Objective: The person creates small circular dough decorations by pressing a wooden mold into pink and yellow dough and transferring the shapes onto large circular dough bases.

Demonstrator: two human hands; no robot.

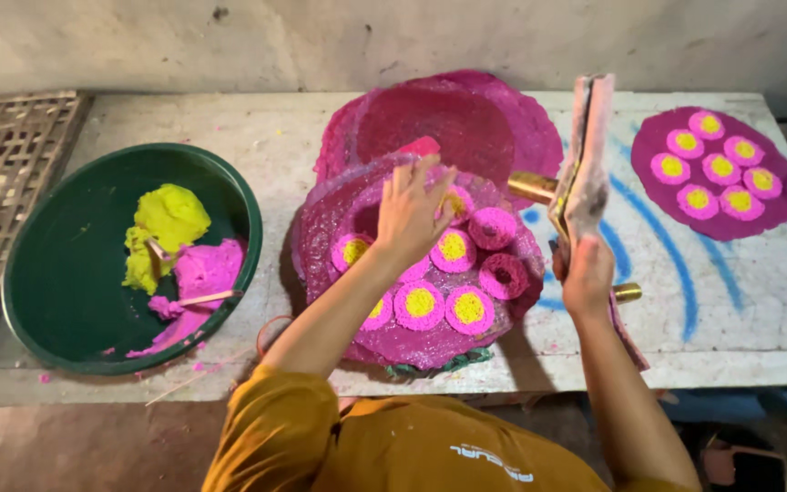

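On the bench at the centre, the left hand point(412, 214) hovers over a round pink disc point(416, 264), fingers spread loosely and holding nothing, its tips near the pink rings with yellow centres point(420, 303) set on it. At three o'clock from it, the right hand point(587, 273) is closed around an upright pink mould point(583, 155). At nine o'clock sits a green bowl point(66, 264) of yellow and pink paste point(170, 219).

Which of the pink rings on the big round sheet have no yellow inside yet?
Two pink rings on the right side of the round pink sheet, right of the left hand, are hollow. The other rings have yellow centres.
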